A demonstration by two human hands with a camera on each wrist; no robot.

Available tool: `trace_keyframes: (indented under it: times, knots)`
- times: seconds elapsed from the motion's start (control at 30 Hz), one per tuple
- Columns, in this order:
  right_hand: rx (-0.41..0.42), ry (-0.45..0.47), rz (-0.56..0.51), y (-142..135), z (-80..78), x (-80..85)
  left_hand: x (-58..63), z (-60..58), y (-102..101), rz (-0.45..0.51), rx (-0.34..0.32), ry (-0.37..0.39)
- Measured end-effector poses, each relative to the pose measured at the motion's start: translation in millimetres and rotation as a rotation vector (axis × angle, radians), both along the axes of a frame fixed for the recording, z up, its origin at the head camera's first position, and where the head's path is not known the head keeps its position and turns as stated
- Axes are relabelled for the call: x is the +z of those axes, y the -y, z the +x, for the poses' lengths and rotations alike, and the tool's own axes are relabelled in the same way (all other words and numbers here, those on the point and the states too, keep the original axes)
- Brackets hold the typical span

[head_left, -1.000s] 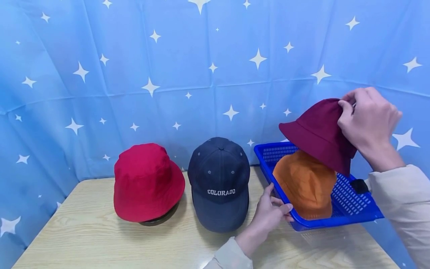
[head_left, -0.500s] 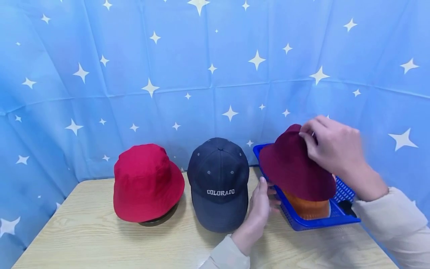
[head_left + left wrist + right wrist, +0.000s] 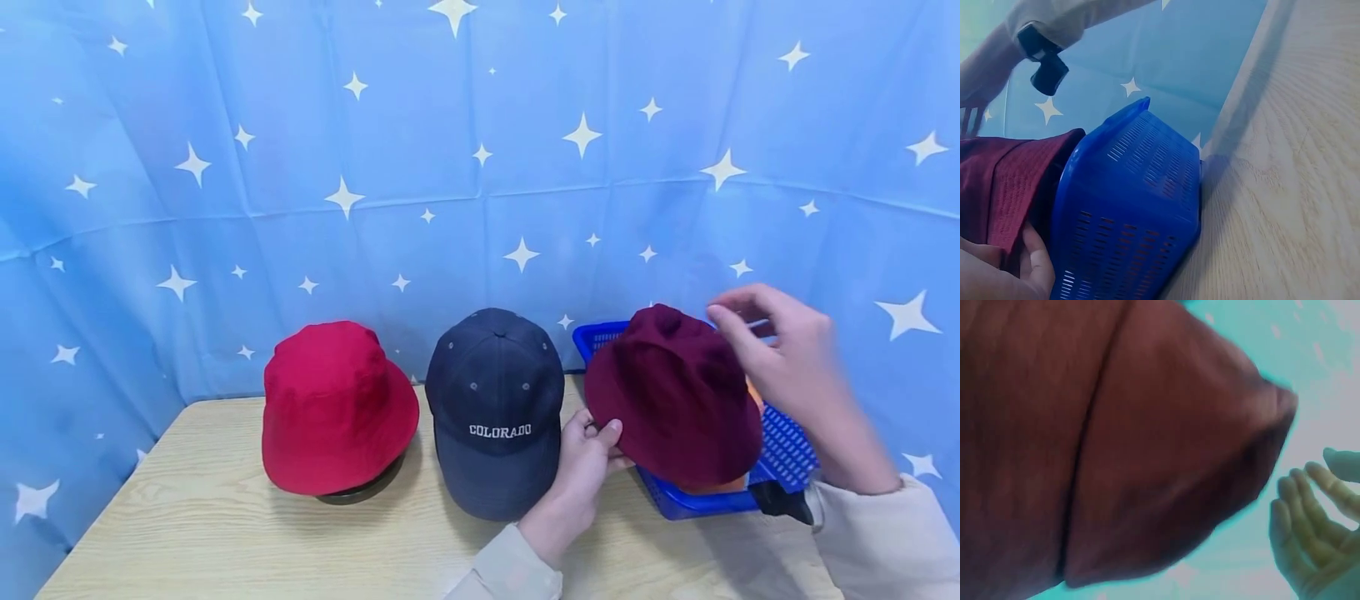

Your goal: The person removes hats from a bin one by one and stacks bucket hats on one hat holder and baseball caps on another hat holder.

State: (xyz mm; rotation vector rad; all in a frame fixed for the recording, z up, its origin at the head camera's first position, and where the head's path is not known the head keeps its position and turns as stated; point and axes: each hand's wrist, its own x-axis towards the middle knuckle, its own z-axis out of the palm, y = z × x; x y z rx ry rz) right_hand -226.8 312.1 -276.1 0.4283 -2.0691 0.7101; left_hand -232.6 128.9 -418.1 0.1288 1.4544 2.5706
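A maroon bucket hat sits over the blue plastic basket at the right of the table. My left hand pinches its brim on the near left side; in the left wrist view, thumb and fingers close on the stitched edge beside the basket wall. My right hand is raised just right of the crown, relaxed, with nothing held. The right wrist view shows that hand apart from the blurred hat. Beneath the maroon hat, mostly hidden, lies an orange hat in the basket.
Left of the basket, a navy cap lettered COLORADO stands on the wooden table. Farther left, a red bucket hat rests on a dark round stand. A blue star-patterned curtain hangs behind.
The maroon hat has come down and left onto the basket. My right hand has let go of its crown; my left hand went from the basket rim to the hat's brim.
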Motion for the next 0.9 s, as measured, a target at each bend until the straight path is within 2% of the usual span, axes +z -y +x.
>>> trace_keyframes:
  times: [0.1,0.17,0.27,0.4,0.57,0.8,0.9]
  knots:
    - [-0.05,0.136,-0.163,-21,1.4,-9.8,-3.5,-1.1,0,0.004,-0.011,0.01]
    - [-0.099,0.24,-0.218,-37,1.0,-19.9,-5.5,-1.6,0,-0.002,-0.018,0.014]
    - [-0.172,0.409,-0.229,-56,-0.6,-37.6,-8.0,-1.7,0,-0.028,-0.013,0.029]
    - [-0.238,0.609,-0.182,-72,-3.4,-56.7,-10.0,-1.9,1,-0.058,-0.003,0.047]
    - [-0.194,0.79,-0.207,-75,-6.4,-68.6,-12.5,-3.4,4,-0.064,-0.028,0.054]
    - [-0.108,0.892,-0.317,-75,-8.0,-73.3,-14.3,-5.6,6,-0.062,-0.051,0.05]
    - [-0.034,0.912,-0.407,-78,-7.0,-76.5,-15.0,-5.6,6,-0.07,-0.05,0.046]
